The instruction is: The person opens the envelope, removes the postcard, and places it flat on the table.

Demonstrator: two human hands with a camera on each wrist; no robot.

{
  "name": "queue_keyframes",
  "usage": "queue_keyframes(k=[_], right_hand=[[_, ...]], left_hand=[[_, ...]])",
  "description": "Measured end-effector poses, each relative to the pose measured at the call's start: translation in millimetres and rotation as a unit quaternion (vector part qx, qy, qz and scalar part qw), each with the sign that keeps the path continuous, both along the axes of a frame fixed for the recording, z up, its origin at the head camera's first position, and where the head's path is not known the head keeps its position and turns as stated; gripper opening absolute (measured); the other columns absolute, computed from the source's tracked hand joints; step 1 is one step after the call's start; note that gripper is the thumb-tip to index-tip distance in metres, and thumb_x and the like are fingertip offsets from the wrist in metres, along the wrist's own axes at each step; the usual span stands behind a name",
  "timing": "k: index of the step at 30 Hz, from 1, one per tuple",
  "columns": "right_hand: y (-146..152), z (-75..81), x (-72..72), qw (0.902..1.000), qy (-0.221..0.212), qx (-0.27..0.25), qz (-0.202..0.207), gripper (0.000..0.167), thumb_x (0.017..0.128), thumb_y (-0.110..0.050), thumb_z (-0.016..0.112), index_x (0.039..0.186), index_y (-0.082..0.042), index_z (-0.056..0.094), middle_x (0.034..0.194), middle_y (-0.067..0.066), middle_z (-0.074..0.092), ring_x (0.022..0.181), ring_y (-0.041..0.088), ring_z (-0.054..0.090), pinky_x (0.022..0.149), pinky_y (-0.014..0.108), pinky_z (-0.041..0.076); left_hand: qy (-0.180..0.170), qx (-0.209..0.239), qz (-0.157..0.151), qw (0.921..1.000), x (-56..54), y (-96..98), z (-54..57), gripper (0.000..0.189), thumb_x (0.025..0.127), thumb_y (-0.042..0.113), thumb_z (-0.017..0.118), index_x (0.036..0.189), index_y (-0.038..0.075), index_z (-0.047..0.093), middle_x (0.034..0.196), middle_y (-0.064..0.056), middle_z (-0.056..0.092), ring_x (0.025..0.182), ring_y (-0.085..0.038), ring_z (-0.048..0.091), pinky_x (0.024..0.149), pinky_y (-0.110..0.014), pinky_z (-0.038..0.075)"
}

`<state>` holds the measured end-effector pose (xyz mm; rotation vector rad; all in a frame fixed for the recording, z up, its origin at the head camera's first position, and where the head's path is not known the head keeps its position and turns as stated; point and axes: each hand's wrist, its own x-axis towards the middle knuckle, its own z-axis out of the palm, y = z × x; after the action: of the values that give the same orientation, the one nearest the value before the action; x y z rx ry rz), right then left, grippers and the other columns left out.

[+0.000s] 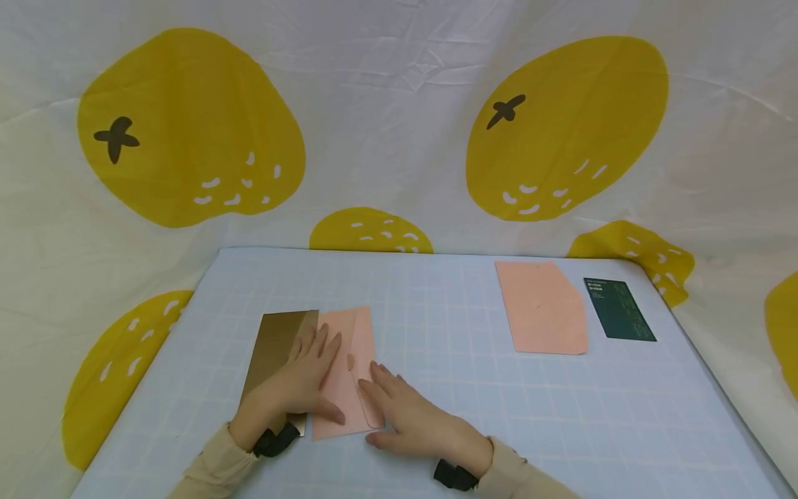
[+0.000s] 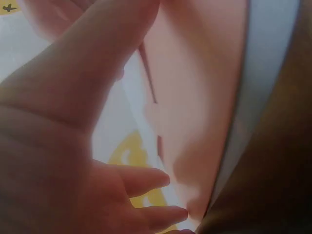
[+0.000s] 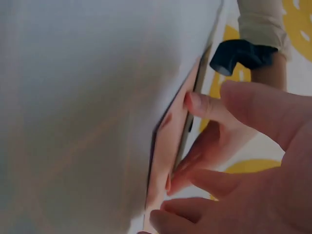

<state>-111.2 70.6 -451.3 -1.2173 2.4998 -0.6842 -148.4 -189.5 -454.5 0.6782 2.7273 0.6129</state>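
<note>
A pink envelope (image 1: 339, 396) with a narrow flap and a small tab along its right side lies on the table. My left hand (image 1: 303, 378) rests on its left half, fingers spread and straight. Along its right edge my right hand (image 1: 416, 419) touches the flap side with extended fingers. A brown-gold card (image 1: 274, 346) lies just left of the envelope, partly under my left hand and wrist. In the left wrist view the envelope (image 2: 195, 97) is blurred. The right wrist view shows it edge-on, with the left thumb (image 3: 200, 105) on it.
A second pink envelope (image 1: 542, 308) lies at the back right of the table (image 1: 449, 305). Beside it is a dark green card (image 1: 620, 310) with small print. Behind hangs a white cloth (image 1: 386, 138) with yellow fruit shapes.
</note>
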Motion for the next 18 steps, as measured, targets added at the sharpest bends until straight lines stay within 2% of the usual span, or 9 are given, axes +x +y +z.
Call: queue_keyframes(k=[7, 13, 18], right_hand=[[-2.9, -4.1, 2.8, 0.9981, -0.003, 0.058, 0.019, 0.078, 0.096, -0.038, 0.063, 0.156, -0.003, 0.027, 0.164, 0.02, 0.009, 0.151, 0.032, 0.009, 0.115, 0.053, 0.023], [-2.8, -2.7, 4.3, 0.9981, 0.004, 0.058, 0.019, 0.078, 0.096, -0.039, 0.063, 0.156, -0.003, 0.027, 0.164, 0.02, 0.008, 0.151, 0.032, 0.009, 0.116, 0.052, 0.022], [-4.0, -2.3, 6.0, 0.9979, 0.015, 0.058, 0.022, 0.078, 0.095, -0.038, 0.064, 0.155, -0.003, 0.028, 0.163, 0.021, 0.01, 0.151, 0.033, 0.01, 0.116, 0.053, 0.023]], left_hand=[[0.003, -0.013, -0.015, 0.9998, -1.4, 3.2, -1.8, 0.133, 0.063, 0.064, 0.084, 0.154, -0.008, 0.019, 0.159, -0.033, 0.0, 0.146, -0.051, -0.006, 0.112, -0.068, 0.0], [0.006, -0.018, -0.025, 0.9995, -2.7, 3.5, -2.8, 0.13, 0.064, 0.063, 0.084, 0.154, -0.006, 0.02, 0.16, -0.031, 0.001, 0.146, -0.05, -0.004, 0.112, -0.067, 0.0], [-0.008, -0.006, -0.022, 0.9997, -1.7, 3.8, -3.2, 0.128, 0.064, 0.062, 0.085, 0.156, -0.001, 0.022, 0.16, -0.032, -0.002, 0.146, -0.051, -0.007, 0.112, -0.067, -0.002]])
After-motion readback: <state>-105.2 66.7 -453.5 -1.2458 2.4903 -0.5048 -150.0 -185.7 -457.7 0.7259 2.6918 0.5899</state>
